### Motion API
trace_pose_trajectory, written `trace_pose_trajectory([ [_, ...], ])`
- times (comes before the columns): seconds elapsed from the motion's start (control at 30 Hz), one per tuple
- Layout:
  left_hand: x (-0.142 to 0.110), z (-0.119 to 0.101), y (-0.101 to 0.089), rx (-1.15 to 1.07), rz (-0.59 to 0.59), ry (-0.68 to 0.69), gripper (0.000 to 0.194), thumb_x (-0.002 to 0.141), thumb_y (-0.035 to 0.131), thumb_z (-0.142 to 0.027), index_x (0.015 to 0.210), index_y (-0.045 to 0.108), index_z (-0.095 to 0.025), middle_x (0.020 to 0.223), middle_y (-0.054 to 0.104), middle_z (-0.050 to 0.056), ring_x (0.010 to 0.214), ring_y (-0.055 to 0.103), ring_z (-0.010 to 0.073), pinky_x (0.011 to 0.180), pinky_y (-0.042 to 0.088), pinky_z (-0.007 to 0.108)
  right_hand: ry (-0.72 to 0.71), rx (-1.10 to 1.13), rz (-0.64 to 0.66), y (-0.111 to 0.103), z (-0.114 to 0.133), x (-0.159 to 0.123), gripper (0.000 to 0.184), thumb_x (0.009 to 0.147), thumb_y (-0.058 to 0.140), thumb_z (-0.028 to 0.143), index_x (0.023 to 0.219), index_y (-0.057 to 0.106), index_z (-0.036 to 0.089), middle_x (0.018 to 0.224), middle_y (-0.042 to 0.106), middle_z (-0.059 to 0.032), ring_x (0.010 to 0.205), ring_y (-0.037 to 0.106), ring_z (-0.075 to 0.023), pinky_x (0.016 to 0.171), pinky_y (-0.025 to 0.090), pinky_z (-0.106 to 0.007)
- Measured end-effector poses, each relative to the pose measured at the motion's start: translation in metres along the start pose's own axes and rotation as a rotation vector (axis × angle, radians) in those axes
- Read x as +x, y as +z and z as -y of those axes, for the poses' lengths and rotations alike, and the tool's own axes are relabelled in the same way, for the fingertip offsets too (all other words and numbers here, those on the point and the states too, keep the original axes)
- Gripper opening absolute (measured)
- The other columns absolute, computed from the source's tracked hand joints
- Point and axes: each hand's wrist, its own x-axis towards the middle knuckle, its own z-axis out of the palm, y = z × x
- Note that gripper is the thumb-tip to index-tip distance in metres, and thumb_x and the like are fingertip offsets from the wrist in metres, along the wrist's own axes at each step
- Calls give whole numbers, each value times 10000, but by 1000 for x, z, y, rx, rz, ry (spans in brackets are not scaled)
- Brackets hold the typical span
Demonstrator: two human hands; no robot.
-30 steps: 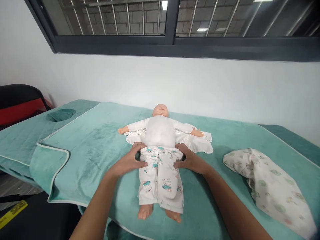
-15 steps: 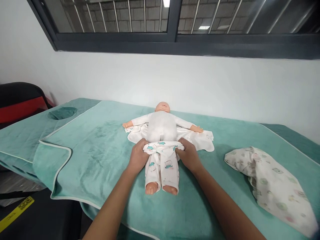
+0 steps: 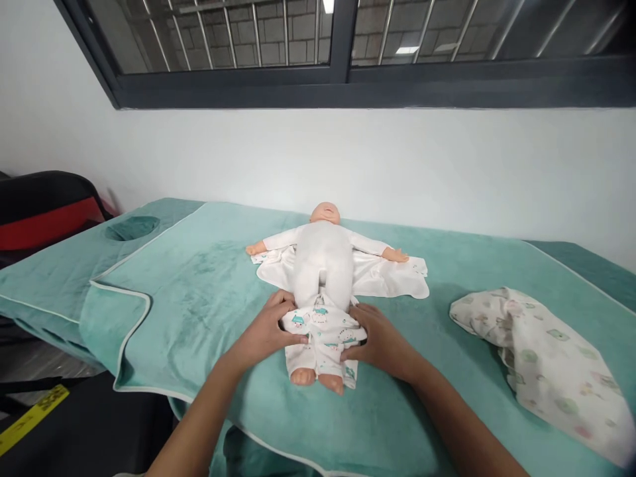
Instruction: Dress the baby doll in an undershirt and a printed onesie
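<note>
A baby doll (image 3: 324, 255) with a white cloth body lies on its back, arms spread, feet toward me. White printed baby pants (image 3: 325, 328) are bunched around its lower legs, and the toes stick out of the cuffs. My left hand (image 3: 268, 328) grips the pants on the left side, thumb over the front and fingers behind. On the opposite side my right hand (image 3: 380, 338) holds them the same way. Beneath the doll's back and arms a white baby top (image 3: 385, 277) is spread open. The doll's thighs are bare of the pants.
A teal cover (image 3: 199, 298) lies over the bed, which has a round hole (image 3: 132, 228) at the left. A patterned cloth bundle (image 3: 551, 358) rests at the right. Behind is a white wall with a barred window. A black and red chair (image 3: 47, 212) stands at far left.
Both hands have pulled the pants down from the upper thighs toward the feet. The waistband is lower and the fabric more bunched. The view has shifted slightly.
</note>
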Motion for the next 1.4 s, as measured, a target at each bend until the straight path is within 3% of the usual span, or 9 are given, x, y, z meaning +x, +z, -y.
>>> trace_pose_trajectory([
  [0.17,-5,-8,14,33,-230,-152,290,788,629,-356,612,467,-191,631,478,-33,651,467,140,610,368,252,122,214,6,0,1,0,269,690,766,406,807,623,210,814,650,-4,819,580,-233,708,429,-315],
  [0.3,-18,-19,9,-108,-205,-252,211,785,649,-373,863,565,-196,806,589,-19,772,554,165,682,438,263,201,454,62,-10,7,-12,289,764,695,427,926,618,200,881,656,-5,800,593,-212,670,443,-296],
  [0.43,-46,-25,7,-184,46,-107,907,635,820,-418,1410,367,-292,1356,503,67,1211,509,267,1007,430,367,153,389,90,-1,21,-39,763,613,826,468,1264,501,238,1180,610,-63,1045,575,-289,856,474,-383],
  [0.5,-58,-27,16,-81,24,-41,1130,532,884,-401,1478,271,-318,1439,409,94,1296,432,312,1074,380,420,138,248,-13,14,29,-51,953,472,893,467,1289,462,235,1235,568,-94,1119,532,-336,912,453,-432],
  [0.73,-71,-30,47,284,-193,41,716,734,655,-196,1407,422,-278,1133,575,96,1067,541,297,928,455,453,186,-98,-209,42,38,-60,247,762,659,380,904,518,236,917,640,-75,945,562,-307,787,436,-404],
  [0.93,-68,-37,46,291,-193,2,642,710,521,-71,1326,515,-253,1213,618,87,1062,581,289,925,457,439,223,-200,-208,27,49,-57,211,761,587,232,972,584,232,854,663,-78,878,579,-290,747,414,-369],
  [1.03,-69,-61,34,77,-128,-120,567,746,558,-121,1291,533,-275,1266,623,57,1105,597,269,946,468,397,262,-30,-35,5,67,-60,266,741,631,223,1006,619,222,863,681,-60,834,593,-263,725,429,-348],
  [1.2,-66,-108,-2,-410,16,-221,528,724,647,-155,1242,584,-241,1204,667,43,1039,641,231,900,505,319,133,703,499,-47,91,-55,559,707,779,406,1197,615,194,1109,684,-62,1008,621,-272,853,486,-372],
  [1.4,-20,-128,-37,-464,-94,-85,555,707,611,-111,1250,582,-220,1249,638,50,1074,622,232,913,497,320,-16,859,537,-85,91,1,724,802,565,703,1285,583,164,1270,632,-133,1147,594,-269,969,464,-396],
])
